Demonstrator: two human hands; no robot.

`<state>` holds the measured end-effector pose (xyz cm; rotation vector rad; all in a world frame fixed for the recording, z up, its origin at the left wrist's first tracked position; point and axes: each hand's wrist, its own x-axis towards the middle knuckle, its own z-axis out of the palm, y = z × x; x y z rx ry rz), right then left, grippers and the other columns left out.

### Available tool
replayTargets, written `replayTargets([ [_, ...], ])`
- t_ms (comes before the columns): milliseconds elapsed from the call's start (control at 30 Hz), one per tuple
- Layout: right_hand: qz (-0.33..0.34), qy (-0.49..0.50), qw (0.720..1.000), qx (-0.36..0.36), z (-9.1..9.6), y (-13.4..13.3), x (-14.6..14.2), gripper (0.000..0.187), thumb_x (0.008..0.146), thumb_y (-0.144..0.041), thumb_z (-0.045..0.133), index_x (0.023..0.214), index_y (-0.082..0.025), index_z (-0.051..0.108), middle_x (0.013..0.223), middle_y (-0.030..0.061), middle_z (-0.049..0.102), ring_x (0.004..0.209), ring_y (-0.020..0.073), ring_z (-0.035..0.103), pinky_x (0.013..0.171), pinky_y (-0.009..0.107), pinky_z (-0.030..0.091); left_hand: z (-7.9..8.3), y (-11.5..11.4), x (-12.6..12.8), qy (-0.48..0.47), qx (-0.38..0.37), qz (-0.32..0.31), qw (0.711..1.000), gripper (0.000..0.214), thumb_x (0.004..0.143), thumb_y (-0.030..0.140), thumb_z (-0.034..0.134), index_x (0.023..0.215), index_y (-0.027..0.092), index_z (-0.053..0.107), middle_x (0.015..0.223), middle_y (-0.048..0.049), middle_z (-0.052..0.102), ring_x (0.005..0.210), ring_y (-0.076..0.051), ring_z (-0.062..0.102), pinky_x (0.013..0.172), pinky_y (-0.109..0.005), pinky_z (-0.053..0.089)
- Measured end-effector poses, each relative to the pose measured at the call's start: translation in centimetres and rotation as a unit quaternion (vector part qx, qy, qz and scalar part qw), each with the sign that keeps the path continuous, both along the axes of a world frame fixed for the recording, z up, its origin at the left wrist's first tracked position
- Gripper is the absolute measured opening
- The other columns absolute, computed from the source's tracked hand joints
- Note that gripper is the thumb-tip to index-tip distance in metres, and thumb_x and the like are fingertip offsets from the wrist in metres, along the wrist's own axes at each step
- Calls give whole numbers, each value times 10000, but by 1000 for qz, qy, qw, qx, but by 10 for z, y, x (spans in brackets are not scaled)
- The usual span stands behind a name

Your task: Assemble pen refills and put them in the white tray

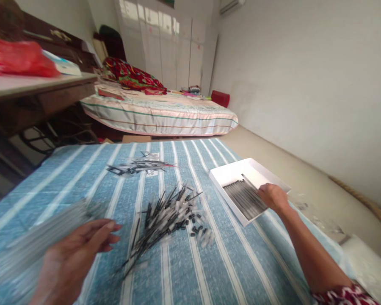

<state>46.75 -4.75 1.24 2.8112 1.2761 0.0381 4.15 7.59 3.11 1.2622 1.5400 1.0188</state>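
Note:
My right hand reaches into a white shallow box on the right and is closed on a thin pen-like stick above a row of dark sticks lying in it. My left hand hovers at the lower left with fingers stretched out and apart, holding nothing, next to a blurred bundle of clear tubes. Between the hands lies a loose pile of black refills and small caps on the blue striped cloth.
A smaller heap of dark parts lies farther back on the cloth. Beyond stand a bed with a red quilt, a wooden desk at the left with a red bag, and a white wall at the right.

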Motion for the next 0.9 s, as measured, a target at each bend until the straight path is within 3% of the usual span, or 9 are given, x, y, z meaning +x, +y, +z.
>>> replayTargets([
  [200, 18, 4, 1000, -18, -14, -6, 12, 256, 815, -320, 509, 781, -149, 696, 865, 158, 684, 841, 269, 646, 685, 333, 453, -10, 5, -10, 3, 12, -14, 1000, 269, 521, 417, 661, 700, 217, 643, 661, 19, 696, 641, -194, 624, 537, -260, 511],
  [600, 60, 0, 998, 21, -17, -17, 16, 333, 840, -362, 459, 725, -159, 696, 755, 175, 667, 667, 222, 636, 554, 313, 391, -3, 8, -23, 13, 20, -7, 1000, 281, 538, 472, 708, 691, 243, 649, 671, 37, 704, 653, -207, 637, 564, -287, 524],
  [800, 45, 19, 999, 22, -19, -18, 17, 283, 809, -335, 501, 684, -166, 691, 754, 176, 670, 666, 239, 639, 574, 337, 402, 1, 10, -42, 0, 35, 0, 999, 239, 578, 331, 701, 746, 171, 644, 679, 13, 685, 604, -155, 616, 545, -237, 494],
  [900, 46, 42, 998, 23, -26, -23, 25, 228, 751, -281, 573, 587, -160, 674, 708, 205, 662, 618, 259, 638, 566, 374, 397, -4, 10, -52, -12, 52, 12, 998, 268, 586, 339, 682, 745, 133, 619, 636, -18, 665, 528, -142, 587, 497, -239, 469],
])
